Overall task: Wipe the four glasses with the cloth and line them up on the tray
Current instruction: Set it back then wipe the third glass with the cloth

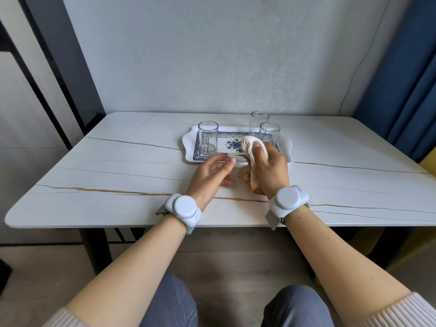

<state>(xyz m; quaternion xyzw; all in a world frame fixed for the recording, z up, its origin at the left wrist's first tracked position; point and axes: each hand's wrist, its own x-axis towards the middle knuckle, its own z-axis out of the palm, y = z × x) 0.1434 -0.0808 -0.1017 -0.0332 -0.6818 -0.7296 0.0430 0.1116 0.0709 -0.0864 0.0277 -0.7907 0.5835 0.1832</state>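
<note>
A white tray [188,152] with a blue pattern lies at the middle of the table. One clear glass [208,138] stands upright at its left end. Two more glasses [259,122] [269,134] stand at its right end, one behind the other. My left hand [212,174] holds a fourth glass [227,161] lying sideways just in front of the tray; it is hard to make out. My right hand [271,168] grips a cream and orange cloth [251,156] and presses it against the open end of that glass.
The white marble-look table [118,166] stands against a grey wall. A blue curtain [405,79] hangs at the right and a yellow seat [428,161] shows at the right edge. Both wrists carry grey bands.
</note>
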